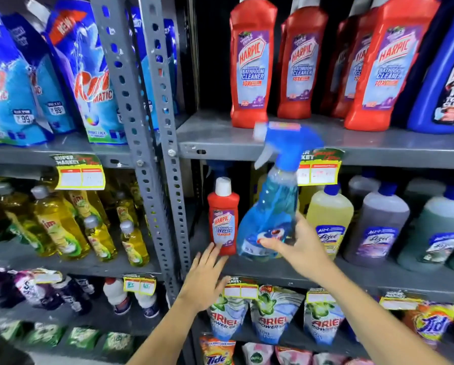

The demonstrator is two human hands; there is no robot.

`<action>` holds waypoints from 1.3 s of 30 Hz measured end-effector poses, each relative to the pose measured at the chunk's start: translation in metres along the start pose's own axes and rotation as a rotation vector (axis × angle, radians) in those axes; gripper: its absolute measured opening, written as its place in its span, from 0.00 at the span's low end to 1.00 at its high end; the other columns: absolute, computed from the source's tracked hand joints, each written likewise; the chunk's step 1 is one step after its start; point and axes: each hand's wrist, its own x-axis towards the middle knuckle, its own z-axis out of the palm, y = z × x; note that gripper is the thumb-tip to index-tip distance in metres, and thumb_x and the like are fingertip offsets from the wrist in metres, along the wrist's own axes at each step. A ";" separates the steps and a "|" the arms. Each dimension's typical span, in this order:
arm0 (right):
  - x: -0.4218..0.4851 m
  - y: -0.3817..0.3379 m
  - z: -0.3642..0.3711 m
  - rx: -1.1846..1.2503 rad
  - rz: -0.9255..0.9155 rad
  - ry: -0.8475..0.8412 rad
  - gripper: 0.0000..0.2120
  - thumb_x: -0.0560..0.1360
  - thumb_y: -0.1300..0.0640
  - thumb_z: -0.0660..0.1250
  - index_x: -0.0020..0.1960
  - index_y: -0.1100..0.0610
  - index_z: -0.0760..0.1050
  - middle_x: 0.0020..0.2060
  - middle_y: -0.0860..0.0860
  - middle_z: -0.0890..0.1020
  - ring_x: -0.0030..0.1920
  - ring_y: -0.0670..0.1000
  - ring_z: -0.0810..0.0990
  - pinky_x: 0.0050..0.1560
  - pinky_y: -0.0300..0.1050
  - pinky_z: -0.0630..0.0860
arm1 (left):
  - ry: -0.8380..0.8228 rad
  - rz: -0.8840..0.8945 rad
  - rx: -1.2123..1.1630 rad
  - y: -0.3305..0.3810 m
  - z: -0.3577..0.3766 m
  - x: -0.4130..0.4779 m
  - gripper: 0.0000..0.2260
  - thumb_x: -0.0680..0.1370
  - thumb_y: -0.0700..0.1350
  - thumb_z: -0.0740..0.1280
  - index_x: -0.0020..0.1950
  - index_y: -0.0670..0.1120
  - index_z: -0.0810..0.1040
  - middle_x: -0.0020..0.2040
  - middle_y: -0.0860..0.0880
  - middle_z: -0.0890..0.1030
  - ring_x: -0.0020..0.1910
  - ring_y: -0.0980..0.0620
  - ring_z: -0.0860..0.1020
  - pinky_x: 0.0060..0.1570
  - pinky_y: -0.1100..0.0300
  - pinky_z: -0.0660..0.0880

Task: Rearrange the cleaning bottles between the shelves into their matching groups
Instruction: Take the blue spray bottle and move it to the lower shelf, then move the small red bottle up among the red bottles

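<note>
My right hand (298, 245) grips the base of a clear blue spray bottle (271, 206) with a blue trigger head, held tilted in front of the middle shelf. My left hand (206, 277) is open, its fingertips just below a small red Harpic bottle (223, 219) with a white cap standing at the left end of that shelf. Larger red Harpic bottles (253, 64) stand in a row on the upper shelf (220, 138). A yellow Lizol bottle (329, 219) and grey and green ones stand on the middle shelf to the right.
A perforated grey metal upright (154, 143) divides two shelf bays. The left bay holds blue detergent pouches (86, 75) above yellow dish-liquid bottles (57, 227). Ariel pouches (275, 314) fill the lower right shelf. A dark blue Harpic bottle (446, 80) stands at the upper right.
</note>
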 end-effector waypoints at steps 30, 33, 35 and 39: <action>0.006 0.139 0.036 -0.201 0.322 0.184 0.26 0.65 0.49 0.79 0.57 0.50 0.70 0.51 0.47 0.82 0.47 0.43 0.80 0.42 0.37 0.77 | -0.105 -0.006 0.019 -0.012 0.055 -0.013 0.29 0.82 0.60 0.48 0.79 0.51 0.42 0.80 0.49 0.42 0.77 0.49 0.40 0.75 0.49 0.37; -0.009 0.123 0.040 -0.233 0.182 0.458 0.21 0.66 0.41 0.75 0.53 0.47 0.71 0.42 0.43 0.78 0.40 0.44 0.78 0.37 0.44 0.76 | -0.093 -0.003 0.031 -0.012 0.054 -0.012 0.29 0.82 0.60 0.48 0.79 0.51 0.42 0.80 0.49 0.42 0.77 0.49 0.40 0.74 0.49 0.35; -0.009 0.104 0.049 -0.218 -0.025 0.485 0.12 0.72 0.44 0.71 0.50 0.48 0.73 0.40 0.44 0.77 0.38 0.46 0.77 0.38 0.47 0.76 | -0.086 -0.001 0.042 -0.012 0.055 -0.013 0.29 0.82 0.60 0.48 0.79 0.51 0.42 0.80 0.49 0.42 0.77 0.49 0.40 0.73 0.49 0.35; 0.011 0.059 0.078 -0.430 -0.337 0.246 0.10 0.75 0.56 0.66 0.55 0.57 0.75 0.53 0.48 0.75 0.55 0.43 0.74 0.57 0.34 0.71 | -0.084 0.012 0.032 -0.014 0.057 -0.013 0.29 0.81 0.62 0.44 0.79 0.51 0.41 0.79 0.50 0.40 0.77 0.47 0.40 0.73 0.49 0.33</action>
